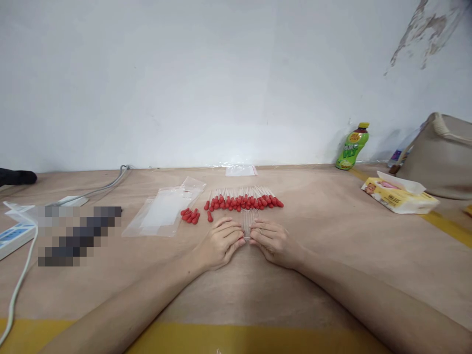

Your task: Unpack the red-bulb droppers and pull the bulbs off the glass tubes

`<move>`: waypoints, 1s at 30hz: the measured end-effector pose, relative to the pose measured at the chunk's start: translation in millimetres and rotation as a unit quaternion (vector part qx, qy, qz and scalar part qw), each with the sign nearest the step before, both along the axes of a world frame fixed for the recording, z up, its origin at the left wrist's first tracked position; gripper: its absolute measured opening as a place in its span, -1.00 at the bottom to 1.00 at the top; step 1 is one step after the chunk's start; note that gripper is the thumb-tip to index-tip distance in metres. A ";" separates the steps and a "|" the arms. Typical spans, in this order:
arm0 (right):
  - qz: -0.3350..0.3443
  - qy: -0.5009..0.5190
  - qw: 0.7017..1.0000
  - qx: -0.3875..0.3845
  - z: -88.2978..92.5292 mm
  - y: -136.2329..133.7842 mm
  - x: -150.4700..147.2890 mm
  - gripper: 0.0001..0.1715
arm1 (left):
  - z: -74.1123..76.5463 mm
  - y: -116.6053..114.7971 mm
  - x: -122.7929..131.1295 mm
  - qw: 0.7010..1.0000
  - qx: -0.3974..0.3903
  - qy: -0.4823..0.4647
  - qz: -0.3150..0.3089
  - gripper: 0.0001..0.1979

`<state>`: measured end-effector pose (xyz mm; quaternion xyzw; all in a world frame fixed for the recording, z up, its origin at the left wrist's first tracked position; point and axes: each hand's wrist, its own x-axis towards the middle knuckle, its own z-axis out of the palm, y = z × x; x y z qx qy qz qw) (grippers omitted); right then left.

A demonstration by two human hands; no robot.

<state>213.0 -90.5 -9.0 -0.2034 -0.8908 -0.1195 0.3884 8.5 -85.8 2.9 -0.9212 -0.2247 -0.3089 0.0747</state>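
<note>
Between my two hands lies a small bundle of clear glass tubes point(250, 223), side by side and pointing away from me. My left hand point(224, 242) is closed on the bundle's left side. From the right, my right hand point(272, 241) grips it the same way, fingers curled. Just beyond the hands is a row of droppers point(243, 201) with red rubber bulbs toward me and thin clear tubes toward the wall. Left of the row sits a small pile of loose red rubber bulbs point(191, 215), with a single red bulb point(210, 216) apart from it.
Clear zip bags point(162, 209) lie left of the bulbs, another bag point(241, 170) by the wall. At left are a power strip point(16, 238), cables and a blurred dark object point(83, 236). On the right stand a green bottle point(352, 147), a yellow tissue pack point(398, 194) and a beige bag point(437, 157).
</note>
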 end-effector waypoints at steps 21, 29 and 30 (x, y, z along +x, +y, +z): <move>0.022 -0.051 0.992 0.111 4.1 -5.4 12.2 -0.78 | 5.7 -6.7 -2.3 0.998 -0.055 0.034 -0.024 -0.81; -0.081 0.038 0.995 0.034 2.0 7.3 36.2 -0.77 | 2.8 4.6 -27.9 0.992 -0.078 -0.057 0.077 -0.76; -0.127 0.055 0.990 0.010 1.2 9.2 37.7 -0.78 | 3.5 8.1 -32.7 0.989 -0.073 -0.075 0.106 -0.78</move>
